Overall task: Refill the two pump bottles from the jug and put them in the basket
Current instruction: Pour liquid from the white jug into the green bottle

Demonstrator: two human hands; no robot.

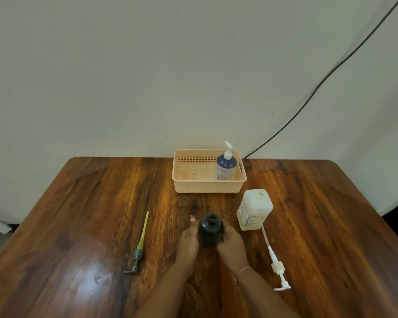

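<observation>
A black bottle (210,229) stands upright in the middle of the table with its neck uncapped. My left hand (189,241) and my right hand (231,245) clasp it from either side. To its right stands the whitish square jug (254,208), its mouth uncovered. A blue pump bottle (225,166) with a white pump on top stands in the right end of the peach basket (207,188) at the back. A grey pump head with a yellow tube (139,246) lies left of my hands. A white pump with a long tube (275,260) lies to the right.
The wooden table (78,226) ends at a pale wall behind the basket. A black cable (331,72) runs down the wall to the table's back edge near the basket's right corner.
</observation>
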